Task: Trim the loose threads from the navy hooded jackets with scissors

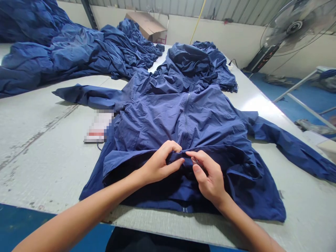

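A navy blue zip-up jacket (157, 122) lies spread on the table with its sleeves out to both sides. Its lower edge is lifted and folded back, so the dark inside shows. My left hand (164, 162) pinches this hem at the bottom of the front zip (186, 115). Close beside it, my right hand (210, 175) has its index fingertip at the same spot on the hem. Curled in the right fingers is a small shiny metal tool (194, 160), mostly hidden, so its exact kind does not show.
Piles of similar navy garments (78, 52) cover the table's far left, and another heap (217, 63) lies beyond the jacket. A blurred tag or card (98, 127) rests by the left sleeve. Behind the white table (39, 168) stand a cardboard box (148, 24) and a fan (294, 28).
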The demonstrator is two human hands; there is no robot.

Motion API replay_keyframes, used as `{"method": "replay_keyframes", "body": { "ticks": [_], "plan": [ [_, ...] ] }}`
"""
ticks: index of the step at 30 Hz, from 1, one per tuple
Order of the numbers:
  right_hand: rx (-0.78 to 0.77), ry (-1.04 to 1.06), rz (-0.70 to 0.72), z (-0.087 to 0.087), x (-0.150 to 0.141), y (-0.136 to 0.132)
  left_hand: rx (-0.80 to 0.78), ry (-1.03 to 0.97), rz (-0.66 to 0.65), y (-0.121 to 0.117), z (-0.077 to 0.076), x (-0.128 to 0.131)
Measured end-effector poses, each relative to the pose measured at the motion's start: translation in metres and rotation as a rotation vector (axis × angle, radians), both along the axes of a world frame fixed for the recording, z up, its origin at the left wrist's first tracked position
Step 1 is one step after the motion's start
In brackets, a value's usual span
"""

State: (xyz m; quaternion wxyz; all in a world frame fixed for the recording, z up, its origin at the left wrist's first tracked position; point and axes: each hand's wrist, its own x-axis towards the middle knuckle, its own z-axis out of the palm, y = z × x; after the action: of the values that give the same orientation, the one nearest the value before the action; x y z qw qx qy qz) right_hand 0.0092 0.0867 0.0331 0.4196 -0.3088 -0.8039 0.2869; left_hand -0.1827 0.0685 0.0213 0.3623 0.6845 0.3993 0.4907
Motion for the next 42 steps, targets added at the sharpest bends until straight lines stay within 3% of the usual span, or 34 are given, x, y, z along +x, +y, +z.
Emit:
{"method": "replay_keyframes", "body": {
  "ticks": [7, 14, 22, 26, 34, 42],
  "plan": [
    [0.043, -0.039, -0.100, -0.002, -0.002, -0.002, -0.156, -0.245, -0.038, 0.002, -0.002, 0.000],
    [0.074, -0.034, -0.150, 0.001, -0.001, -0.003, -0.128, -0.244, 0.019, 0.006, -0.002, 0.001],
    [0.131, -0.006, -0.130, 0.001, -0.001, -0.003, -0.269, -0.332, -0.023, 0.005, -0.001, 0.002],
    [0.178, 0.014, -0.089, 0.002, -0.003, -0.003, -0.212, -0.315, -0.001, 0.005, -0.005, 0.003],
    [0.172, -0.002, -0.088, 0.004, -0.004, -0.004, -0.054, -0.064, 0.161, -0.005, -0.011, 0.007],
    [0.147, -0.084, -0.072, 0.011, 0.000, -0.003, 0.241, 0.219, 0.220, -0.008, -0.009, 0.008]
  ]
}}
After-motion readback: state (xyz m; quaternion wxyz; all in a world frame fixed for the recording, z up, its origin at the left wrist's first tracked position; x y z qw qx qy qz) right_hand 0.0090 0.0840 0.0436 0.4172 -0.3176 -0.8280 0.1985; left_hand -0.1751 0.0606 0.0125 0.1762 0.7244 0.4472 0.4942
